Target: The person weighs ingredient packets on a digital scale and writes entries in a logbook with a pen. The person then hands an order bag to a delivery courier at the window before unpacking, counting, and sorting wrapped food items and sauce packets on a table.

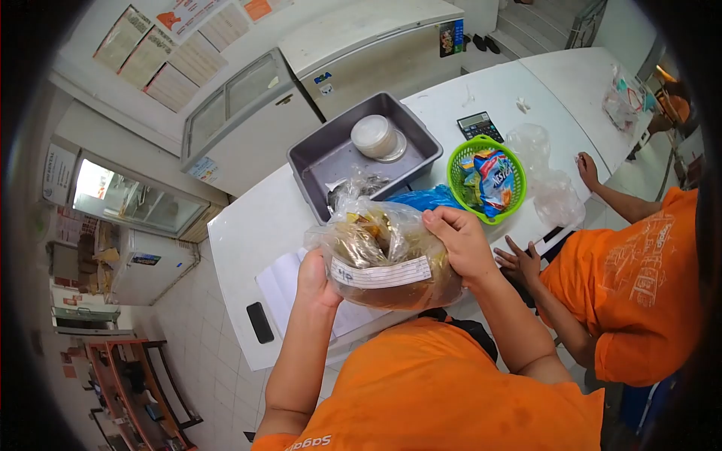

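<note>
Between my two hands is a clear plastic bag (361, 244) with smaller brownish filled packets inside. A white paper strip (381, 273) with lines and writing shows across its front. My left hand (316, 279) grips the bag's left side, fingers mostly hidden behind it. With the thumb on top, my right hand (457, 239) holds the upper right edge. Just beyond the bag stands a grey plastic tub (301, 161) holding a stack of round white lidded containers (374, 137) and some clear plastic. Blue plastic (430, 198) lies behind my right hand.
A green basket (453, 177) of snack packets stands right of the tub, near a calculator (479, 125) and clear plastic bags (555, 197). Left lie an open notebook (280, 282) and a phone (260, 322). A co-worker in an orange shirt (639, 278) is at the right edge.
</note>
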Motion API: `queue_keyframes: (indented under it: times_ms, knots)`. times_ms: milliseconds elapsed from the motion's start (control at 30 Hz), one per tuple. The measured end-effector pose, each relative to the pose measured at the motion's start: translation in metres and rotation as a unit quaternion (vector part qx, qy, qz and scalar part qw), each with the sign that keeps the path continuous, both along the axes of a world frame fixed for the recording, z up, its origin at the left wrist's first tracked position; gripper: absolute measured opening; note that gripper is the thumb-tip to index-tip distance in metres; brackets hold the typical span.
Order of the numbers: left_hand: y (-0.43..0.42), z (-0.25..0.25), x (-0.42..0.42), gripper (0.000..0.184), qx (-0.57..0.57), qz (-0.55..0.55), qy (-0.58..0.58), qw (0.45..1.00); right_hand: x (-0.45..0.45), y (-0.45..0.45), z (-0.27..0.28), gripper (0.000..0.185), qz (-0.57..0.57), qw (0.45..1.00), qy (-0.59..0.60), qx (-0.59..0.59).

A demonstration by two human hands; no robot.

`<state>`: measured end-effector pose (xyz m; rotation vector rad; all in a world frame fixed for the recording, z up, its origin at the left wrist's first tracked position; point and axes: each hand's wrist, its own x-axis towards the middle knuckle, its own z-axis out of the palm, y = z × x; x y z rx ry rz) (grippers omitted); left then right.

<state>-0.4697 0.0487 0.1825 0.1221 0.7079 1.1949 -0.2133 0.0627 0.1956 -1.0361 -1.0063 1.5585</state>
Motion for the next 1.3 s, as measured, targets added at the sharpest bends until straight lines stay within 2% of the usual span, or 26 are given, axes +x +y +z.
queue_keyframes:
  times_ms: [167, 300, 500, 600, 667, 700, 800, 900, 1000, 1100, 1200, 1300]
  knots:
    - [-0.010, -0.003, 0.004, 0.037, -0.004, -0.002, 0.005, 1.000, -0.001, -0.008, 0.002, 0.030, 0.005, 0.999, 0.039, -0.022]
    - [-0.022, 0.015, 0.013, 0.045, -0.007, 0.047, 0.059, 0.997, 0.002, -0.015, -0.004, 0.031, -0.008, 0.999, -0.014, 0.046]
    - [-0.050, -0.005, -0.006, 0.055, 0.021, 0.000, 0.037, 0.999, 0.010, -0.039, -0.036, 0.025, -0.019, 0.990, -0.059, 0.125]
    - [-0.066, -0.020, -0.013, 0.067, 0.051, -0.036, 0.045, 0.997, 0.009, -0.054, -0.055, 0.022, -0.042, 0.990, -0.046, 0.129]
    - [-0.074, -0.035, -0.016, 0.083, 0.078, -0.059, 0.058, 0.994, 0.009, -0.059, -0.065, 0.021, -0.062, 0.989, -0.037, 0.130]
    - [-0.078, -0.043, -0.017, 0.091, 0.090, -0.071, 0.064, 0.991, 0.009, -0.061, -0.070, 0.020, -0.067, 0.993, 0.017, 0.098]
    - [-0.083, -0.063, -0.018, 0.099, 0.165, -0.121, 0.113, 0.972, 0.010, -0.064, -0.086, 0.017, -0.078, 0.986, 0.146, 0.022]
    - [-0.087, -0.071, -0.015, 0.096, 0.153, -0.140, 0.128, 0.970, 0.012, -0.064, -0.090, 0.015, -0.077, 0.975, 0.210, -0.018]
    - [-0.094, -0.078, -0.013, 0.100, 0.096, -0.107, 0.099, 0.985, 0.011, -0.065, -0.083, 0.013, -0.071, 0.962, 0.256, -0.054]
    - [-0.105, -0.108, -0.025, 0.082, 0.093, -0.090, 0.058, 0.990, 0.007, -0.068, -0.095, 0.012, -0.056, 0.961, 0.260, -0.069]
    - [-0.115, -0.114, -0.022, 0.070, 0.002, -0.059, 0.150, 0.987, -0.003, -0.079, -0.122, 0.013, -0.010, 0.976, 0.206, -0.073]
    - [-0.146, -0.172, -0.033, 0.059, 0.003, 0.074, 0.283, 0.956, -0.023, -0.096, -0.129, 0.015, 0.038, 0.987, 0.121, -0.094]
